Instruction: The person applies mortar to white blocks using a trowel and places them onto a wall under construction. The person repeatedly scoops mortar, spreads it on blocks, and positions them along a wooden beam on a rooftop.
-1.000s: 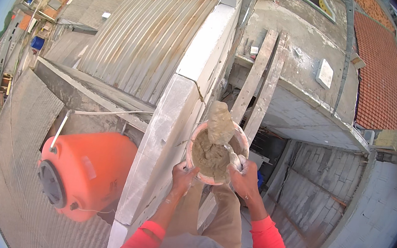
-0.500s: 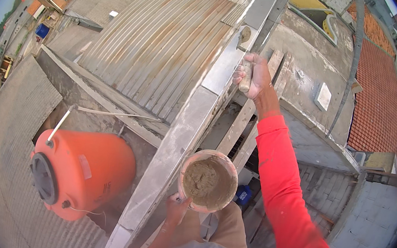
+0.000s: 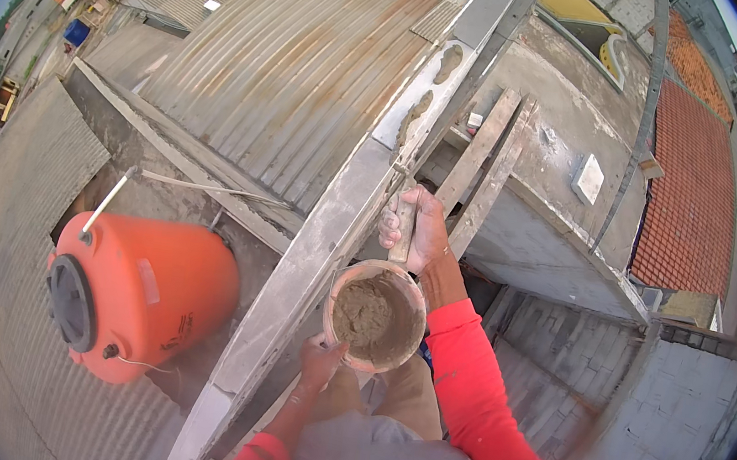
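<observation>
Low in front of me, my left hand [image 3: 321, 362] grips the lower left rim of a round bucket [image 3: 418, 314]. Grey wet mortar [image 3: 364, 314] lies inside, heaped toward the bucket's left side. My right hand [image 3: 422, 227] is closed round the pale, mortar-crusted handle of a trowel [image 3: 402, 232], just above the bucket's far rim. The trowel's blade is hard to make out against the wall edge. Along the top of the narrow block wall [image 3: 320, 215], two patches of mortar [image 3: 415, 116] sit beyond my right hand.
An orange water tank [image 3: 162, 297] with a black lid lies left of the wall, below a rusty corrugated roof [image 3: 297, 65]. Two wooden planks [image 3: 487, 166] run along the wall's right side. Past them are a concrete slab [image 3: 537, 131] and a red tiled roof [image 3: 690, 196].
My right hand has drawn back with the trowel, from the far part of the wall toward the bucket. A longer mortar patch now shows on the wall top. My left hand still holds the bucket.
</observation>
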Tool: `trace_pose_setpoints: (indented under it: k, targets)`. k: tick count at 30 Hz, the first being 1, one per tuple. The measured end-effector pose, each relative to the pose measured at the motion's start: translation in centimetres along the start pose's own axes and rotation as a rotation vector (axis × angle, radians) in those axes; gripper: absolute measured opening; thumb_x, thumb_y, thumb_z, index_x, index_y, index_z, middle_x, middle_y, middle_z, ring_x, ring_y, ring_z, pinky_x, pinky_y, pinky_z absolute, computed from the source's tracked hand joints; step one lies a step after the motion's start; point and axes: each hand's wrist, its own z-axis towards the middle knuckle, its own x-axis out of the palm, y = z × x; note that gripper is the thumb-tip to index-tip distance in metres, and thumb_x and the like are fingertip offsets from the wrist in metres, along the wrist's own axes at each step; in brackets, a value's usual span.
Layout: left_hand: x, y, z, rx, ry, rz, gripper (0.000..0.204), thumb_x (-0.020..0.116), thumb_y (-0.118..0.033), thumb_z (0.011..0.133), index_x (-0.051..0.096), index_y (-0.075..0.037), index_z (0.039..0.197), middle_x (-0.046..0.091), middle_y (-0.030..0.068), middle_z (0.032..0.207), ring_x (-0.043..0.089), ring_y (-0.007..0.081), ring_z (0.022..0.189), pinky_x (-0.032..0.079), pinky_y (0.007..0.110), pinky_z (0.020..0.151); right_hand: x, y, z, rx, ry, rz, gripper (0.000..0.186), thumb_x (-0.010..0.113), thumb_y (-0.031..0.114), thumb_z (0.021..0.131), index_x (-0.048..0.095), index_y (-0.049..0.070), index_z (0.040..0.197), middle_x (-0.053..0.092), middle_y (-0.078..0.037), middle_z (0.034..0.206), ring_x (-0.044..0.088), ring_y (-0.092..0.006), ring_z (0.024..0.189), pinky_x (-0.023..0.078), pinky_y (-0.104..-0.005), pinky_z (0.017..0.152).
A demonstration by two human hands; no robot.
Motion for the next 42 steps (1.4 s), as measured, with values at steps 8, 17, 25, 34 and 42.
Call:
trace_pose_setpoints:
  k: [8,17,25,34,42]
  targets:
    - [2.6,-4.8,1.0,0.180,0.021,0.046,0.017,0.086,-0.005,0.087,0.080,0.006,0.099,0.077,0.0068,0.088,0.065,0.0139,0.078,0.054,0.037,0.072,-6.1,0.4,-15.7,0.218,-0.246,-1.093,0.028,0.072,0.031,0.091,0.071,0.003,0.090,0.072,-0.013,0.078,0.069,-0.0233,0.065,0.054,-0.0375,0.059]
    - [6.0,-10.5,-1.2,0.469,-0.020,0.442,0.017,0.082,-0.009,0.085,0.077,0.004,0.095,0.070,0.0058,0.081,0.065,0.0138,0.076,0.053,0.037,0.070,-8.7,-5.5,-19.6,-0.194,-0.215,-2.462,0.007,0.076,0.013,0.076,0.078,0.008,0.081,0.076,-0.014,0.081,0.078,-0.0340,0.081,0.056,-0.0478,0.067]
    - [7.0,-10.8,-2.1,0.442,0.036,0.306,0.020,0.084,-0.012,0.082,0.071,0.002,0.082,0.066,0.0069,0.073,0.059,0.0144,0.069,0.050,0.038,0.066,-6.7,-7.7,-21.4,0.082,-0.420,-1.752,0.037,0.078,0.029,0.083,0.079,-0.005,0.095,0.078,-0.027,0.090,0.078,-0.0439,0.090,0.061,-0.0479,0.084]
    - [4.8,-7.3,-1.8,0.243,0.038,0.055,0.011,0.083,-0.005,0.087,0.081,0.001,0.096,0.071,0.0017,0.079,0.060,0.0095,0.071,0.051,0.033,0.067,-5.6,-8.3,-21.7,-0.158,-0.506,-1.218,0.028,0.072,0.022,0.090,0.072,-0.006,0.088,0.070,-0.018,0.075,0.070,-0.0253,0.069,0.055,-0.0428,0.068]
    - [1.3,-5.4,-3.5,0.177,0.019,-0.042,0.020,0.079,0.001,0.091,0.081,0.006,0.109,0.079,0.0050,0.099,0.069,0.0101,0.085,0.057,0.031,0.078,2.4,0.0,-7.0,-0.194,-0.126,-0.278,0.025,0.059,0.031,0.097,0.061,0.007,0.090,0.057,-0.007,0.067,0.053,-0.0196,0.053,0.047,-0.0356,0.050]
